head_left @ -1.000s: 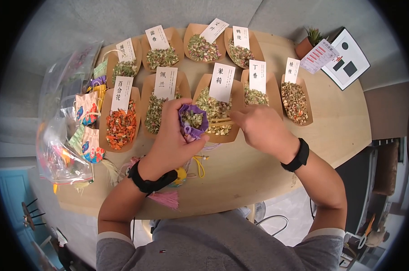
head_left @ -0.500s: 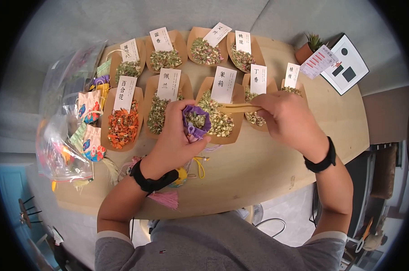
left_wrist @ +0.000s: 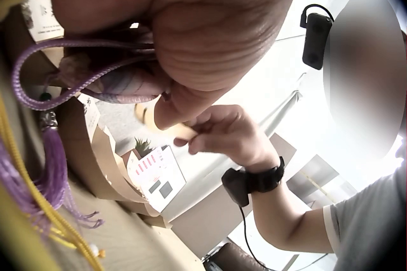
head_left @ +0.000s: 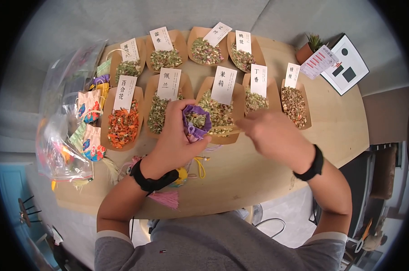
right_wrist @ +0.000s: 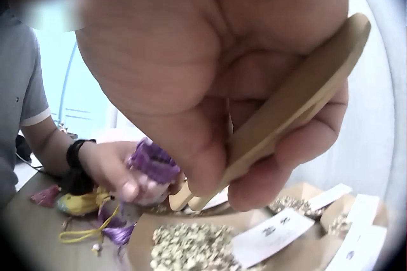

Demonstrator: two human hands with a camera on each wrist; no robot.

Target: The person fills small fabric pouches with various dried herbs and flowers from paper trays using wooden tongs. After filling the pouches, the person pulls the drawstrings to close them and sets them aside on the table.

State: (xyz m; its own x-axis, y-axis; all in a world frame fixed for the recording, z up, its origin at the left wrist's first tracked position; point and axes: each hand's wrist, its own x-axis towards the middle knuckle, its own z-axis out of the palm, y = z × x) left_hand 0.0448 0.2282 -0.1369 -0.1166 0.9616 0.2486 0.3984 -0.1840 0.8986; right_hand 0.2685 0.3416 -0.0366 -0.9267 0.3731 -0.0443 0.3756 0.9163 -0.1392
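My left hand (head_left: 176,140) grips a small purple-rimmed pouch (head_left: 205,121), its mouth open and dried herbs visible inside. Wooden tongs (right_wrist: 286,102) are pinched between the thumb and fingers of my right hand (head_left: 276,137). Their tips, blurred in the head view, are beside the pouch mouth, over the near part of a brown paper tray (head_left: 231,136) of pale dried flowers (head_left: 220,110). In the left wrist view a purple cord (left_wrist: 28,61) with a tassel (left_wrist: 54,163) hangs from the pouch.
Labelled paper trays of dried herbs stand in two rows, one with orange petals (head_left: 123,128). At the left are printed pouches (head_left: 94,143) and a clear plastic bag (head_left: 60,153). A potted plant (head_left: 310,45) and framed board (head_left: 348,67) stand back right. A pink tassel (head_left: 164,198) lies near the front edge.
My right hand went right with the tongs over the pale-flower tray, then came back left and nearer the front, bringing the tips beside the pouch. My left hand has barely shifted.
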